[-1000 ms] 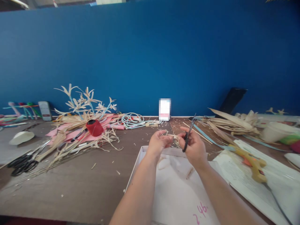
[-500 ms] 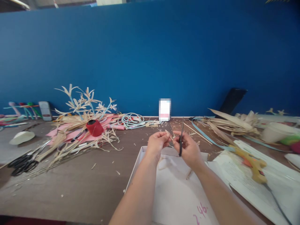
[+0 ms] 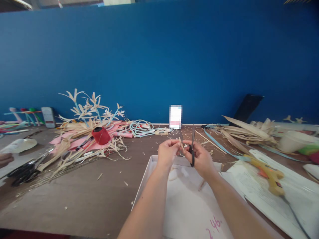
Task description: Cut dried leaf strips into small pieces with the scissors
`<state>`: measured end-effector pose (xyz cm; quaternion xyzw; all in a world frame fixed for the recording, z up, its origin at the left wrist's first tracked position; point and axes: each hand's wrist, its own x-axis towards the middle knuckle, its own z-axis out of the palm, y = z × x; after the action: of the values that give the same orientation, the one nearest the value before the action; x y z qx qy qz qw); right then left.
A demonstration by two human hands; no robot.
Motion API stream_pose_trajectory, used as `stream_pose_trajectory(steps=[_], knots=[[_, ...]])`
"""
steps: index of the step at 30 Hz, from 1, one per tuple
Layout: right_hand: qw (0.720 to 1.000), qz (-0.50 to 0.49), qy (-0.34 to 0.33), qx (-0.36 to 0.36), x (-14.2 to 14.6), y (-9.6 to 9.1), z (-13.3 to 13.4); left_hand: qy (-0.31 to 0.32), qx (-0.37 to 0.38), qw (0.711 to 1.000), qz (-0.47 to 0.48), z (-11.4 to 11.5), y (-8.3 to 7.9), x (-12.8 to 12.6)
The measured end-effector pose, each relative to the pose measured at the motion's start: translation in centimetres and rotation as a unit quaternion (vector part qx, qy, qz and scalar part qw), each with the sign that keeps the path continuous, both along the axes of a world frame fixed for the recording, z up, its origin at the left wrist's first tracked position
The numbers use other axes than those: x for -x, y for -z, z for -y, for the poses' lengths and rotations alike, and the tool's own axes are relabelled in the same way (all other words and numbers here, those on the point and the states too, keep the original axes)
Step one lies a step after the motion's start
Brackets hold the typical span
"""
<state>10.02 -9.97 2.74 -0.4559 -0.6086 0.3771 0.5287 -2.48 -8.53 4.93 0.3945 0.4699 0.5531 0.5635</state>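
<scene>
Above the far rim of a shallow white box [image 3: 186, 202], my two hands meet. My left hand [image 3: 168, 153] pinches a small pale strip of dried husk or leaf [image 3: 180, 143] between thumb and fingertips. My right hand [image 3: 202, 160] is closed around black-handled scissors [image 3: 191, 154], their blades pointing up and away. Its fingertips come up against the lower end of the strip. A few pale scraps and a short brown stick [image 3: 201, 185] lie inside the box.
Left are a husk-flower bunch [image 3: 87, 109], red spool [image 3: 101, 135], black scissors [image 3: 23, 172] and another person's hand [image 3: 6, 159]. Right are a yellow glue gun [image 3: 270, 176] on papers, dried husks [image 3: 254, 131] and a white cup [image 3: 295, 141]. A blue partition [image 3: 149, 59] closes the back.
The pale strip now stands more upright between my hands, and the fingertips have come closer together. Another person's hand has entered at the left edge with something whitish beside it.
</scene>
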Motion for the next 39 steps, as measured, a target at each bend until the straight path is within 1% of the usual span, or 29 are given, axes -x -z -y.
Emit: stream_pose_trajectory(steps=[3, 6, 9, 15, 17, 22, 26, 31, 35, 39], knots=[[1.000, -0.011, 0.005, 0.010, -0.1, -0.3, 0.1, -0.009, -0.024, 0.999, -0.035, 0.0, 0.2, 0.0], [0.999, -0.009, 0.032, 0.018, -0.3, -0.8, 0.2, -0.020, -0.044, 0.997, -0.062, 0.0, 0.3, 0.1], [0.998, -0.011, 0.055, 0.023, -0.5, -1.1, 0.2, -0.015, -0.052, 0.996, -0.068, 0.0, 0.4, 0.1], [0.997, -0.015, 0.065, 0.024, -0.4, -1.1, 0.1, -0.019, -0.065, 0.992, -0.106, -0.1, 0.6, 0.0], [0.997, -0.023, 0.066, 0.025, -0.5, -1.1, 0.1, -0.003, -0.065, 0.990, -0.123, -0.1, 0.7, 0.0], [0.996, -0.038, 0.074, 0.031, -0.8, -1.0, -0.1, 0.070, -0.050, 0.986, -0.140, 0.2, 0.6, -0.2], [0.996, -0.045, 0.067, 0.031, -0.9, -0.9, -0.2, 0.085, -0.045, 0.982, -0.160, 0.4, 0.5, -0.2], [0.994, -0.062, 0.080, 0.040, -0.9, -0.9, -0.3, 0.111, -0.033, 0.980, -0.161, 0.5, 0.7, -0.1], [0.990, -0.097, 0.090, 0.042, -1.3, -0.5, -0.6, 0.148, -0.013, 0.978, -0.144, 0.6, 0.8, 0.0], [0.989, -0.101, 0.105, 0.035, -1.5, -0.2, -0.8, 0.157, 0.013, 0.980, -0.120, 0.8, 0.4, 0.1]])
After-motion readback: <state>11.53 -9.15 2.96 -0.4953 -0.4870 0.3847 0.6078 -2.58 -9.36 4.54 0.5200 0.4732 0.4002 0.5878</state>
